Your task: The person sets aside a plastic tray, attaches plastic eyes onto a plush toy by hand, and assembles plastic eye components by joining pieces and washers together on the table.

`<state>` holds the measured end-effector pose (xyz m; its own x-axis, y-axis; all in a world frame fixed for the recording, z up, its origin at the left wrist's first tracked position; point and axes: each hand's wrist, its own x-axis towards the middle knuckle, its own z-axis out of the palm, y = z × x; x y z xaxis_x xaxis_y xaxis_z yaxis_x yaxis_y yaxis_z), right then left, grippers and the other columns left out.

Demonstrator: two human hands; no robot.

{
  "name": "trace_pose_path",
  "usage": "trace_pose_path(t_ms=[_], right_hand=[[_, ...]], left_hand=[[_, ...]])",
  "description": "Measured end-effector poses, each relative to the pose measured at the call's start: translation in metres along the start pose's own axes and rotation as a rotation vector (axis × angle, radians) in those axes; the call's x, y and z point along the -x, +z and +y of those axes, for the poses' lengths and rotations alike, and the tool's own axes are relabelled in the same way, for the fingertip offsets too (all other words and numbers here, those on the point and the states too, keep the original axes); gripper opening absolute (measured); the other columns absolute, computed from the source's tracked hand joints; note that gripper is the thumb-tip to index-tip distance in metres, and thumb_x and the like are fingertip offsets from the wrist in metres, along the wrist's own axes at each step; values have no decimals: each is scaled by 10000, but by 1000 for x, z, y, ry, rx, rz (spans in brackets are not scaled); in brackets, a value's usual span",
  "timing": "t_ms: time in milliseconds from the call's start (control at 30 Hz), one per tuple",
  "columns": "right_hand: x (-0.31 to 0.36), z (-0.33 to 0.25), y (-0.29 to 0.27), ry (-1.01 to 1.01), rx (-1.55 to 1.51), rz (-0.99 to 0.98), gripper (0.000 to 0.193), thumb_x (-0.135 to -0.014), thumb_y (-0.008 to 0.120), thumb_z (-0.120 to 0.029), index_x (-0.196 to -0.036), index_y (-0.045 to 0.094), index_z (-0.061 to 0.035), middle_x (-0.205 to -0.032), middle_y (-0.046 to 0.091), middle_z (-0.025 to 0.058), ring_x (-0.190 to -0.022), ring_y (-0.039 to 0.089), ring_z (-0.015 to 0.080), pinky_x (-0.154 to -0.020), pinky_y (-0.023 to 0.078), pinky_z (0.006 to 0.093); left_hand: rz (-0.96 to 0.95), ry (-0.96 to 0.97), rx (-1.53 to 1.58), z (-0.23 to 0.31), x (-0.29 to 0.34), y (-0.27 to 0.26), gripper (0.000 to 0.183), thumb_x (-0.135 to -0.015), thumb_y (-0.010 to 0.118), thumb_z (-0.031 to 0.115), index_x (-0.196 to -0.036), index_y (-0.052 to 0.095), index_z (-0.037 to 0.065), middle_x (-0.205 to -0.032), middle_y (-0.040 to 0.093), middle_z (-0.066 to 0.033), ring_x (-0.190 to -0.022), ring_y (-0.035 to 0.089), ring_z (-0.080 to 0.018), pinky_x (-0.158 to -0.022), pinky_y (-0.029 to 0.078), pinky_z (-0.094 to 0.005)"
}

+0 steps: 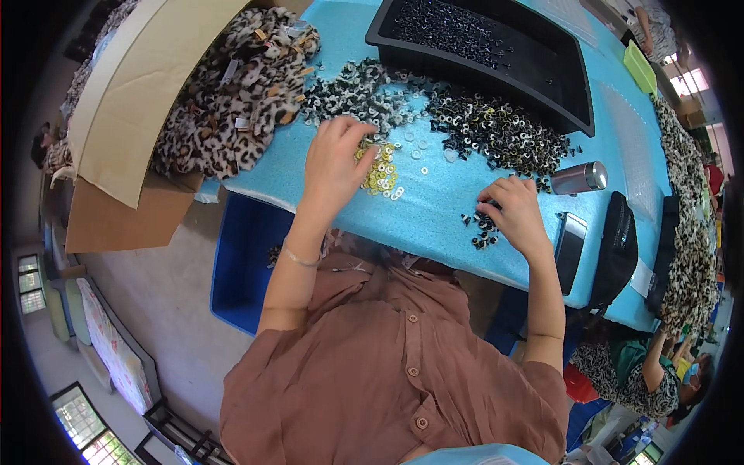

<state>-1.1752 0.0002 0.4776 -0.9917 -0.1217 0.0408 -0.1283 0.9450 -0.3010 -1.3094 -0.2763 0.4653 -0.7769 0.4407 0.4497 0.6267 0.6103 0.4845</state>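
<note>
My left hand (pixel 332 161) is over a small heap of yellow and white rings (pixel 380 177), fingers bent and thumb drawn in; whatever it pinches is too small to name. To the right, my right hand (pixel 513 211) has its thumb and fingertips together above a little group of black pegged pieces (pixel 484 236). What lies between those fingertips is hidden. Beyond the left hand spreads a pile of dark green-black and whitish ring pieces (pixel 353 97). A larger pile of black pieces with white and yellow rings (pixel 504 132) lies beyond the right hand.
A black tray (pixel 558 101) of tiny dark beads stands at the back. A metal tumbler (pixel 580 178), a phone (pixel 571 248) and a black pouch (pixel 618 244) are at the right. Spotted plush pieces (pixel 225 101) and a cardboard box (pixel 128 209) flank the left; a blue bin (pixel 240 267) sits below.
</note>
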Motion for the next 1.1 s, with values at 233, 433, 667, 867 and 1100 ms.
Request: trace_pose_path(t_ms=[233, 433, 667, 867, 1100], right_hand=[[-7, 10, -5, -117, -28, -79, 151, -758, 722, -189, -850, 638, -104, -805, 600, 30, -845, 547, 220, -818, 357, 356], [-17, 18, -8, -146, -69, -106, 213, -738, 743, -210, -780, 588, -70, -755, 592, 53, -781, 565, 247, -751, 388, 357], [-10, 27, 1, -151, -219, -55, 252, -688, 789, -142, -746, 575, -22, -715, 577, 93, -671, 576, 264, -602, 447, 357], [-18, 22, 4, -73, -272, -112, 219, -720, 773, -160, -783, 615, -22, -716, 590, 91, -674, 599, 246, -596, 464, 353], [-14, 21, -3, -117, -276, -130, 169, -744, 746, -116, -840, 655, -10, -755, 610, 112, -707, 604, 269, -618, 480, 357]], left_hand=[[-91, 139, -16, -18, -59, 23, 294, -750, 731, 115, -1026, 641, 72, -981, 575, -102, -978, 548, -298, -860, 462, -391], [-45, 113, 50, -20, -63, -18, 225, -808, 701, 173, -991, 658, 51, -939, 621, -97, -940, 569, -300, -828, 465, -396], [348, -153, -300, -87, 18, -67, 251, -819, 713, 215, -1018, 640, 81, -1019, 585, -92, -997, 545, -295, -839, 467, -403], [233, -271, -335, -112, 3, -74, 477, -783, 721, 386, -1111, 568, 74, -1072, 569, -115, -1047, 528, -330, -847, 464, -424], [57, -232, -591, -150, 1, -69, 480, -796, 701, 428, -1041, 632, 21, -1068, 604, -107, -1066, 523, -294, -968, 367, -436]])
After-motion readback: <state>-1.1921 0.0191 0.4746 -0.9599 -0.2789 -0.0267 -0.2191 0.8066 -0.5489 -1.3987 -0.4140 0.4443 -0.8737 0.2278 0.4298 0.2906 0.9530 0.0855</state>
